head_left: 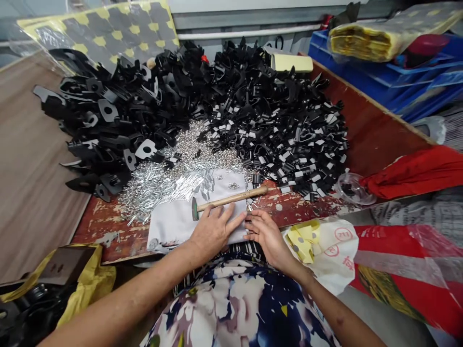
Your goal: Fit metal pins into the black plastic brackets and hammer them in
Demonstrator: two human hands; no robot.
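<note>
A folded pale grey cloth (170, 219) lies at the table's front edge. On it rests a small hammer (231, 198) with a wooden handle, its dark head to the left. My left hand (213, 229) lies on the cloth with fingers spread, just below the handle. Beside the cloth's right edge is my right hand (265, 236), its fingers apart and slightly bent, fingertips at that edge and close to my left fingertips. Whether they grip the cloth's edge is unclear. Loose silver rivets (195, 185) lie on the cloth's far part.
Behind the cloth spreads a heap of small metal rivets (148, 180). Black plastic clips (260, 106) pile high across the back. Blue crates (361, 72) stand right, near a red cloth (415, 171) and a clear round container (356, 188). A white bag (334, 250) holds yellow pieces.
</note>
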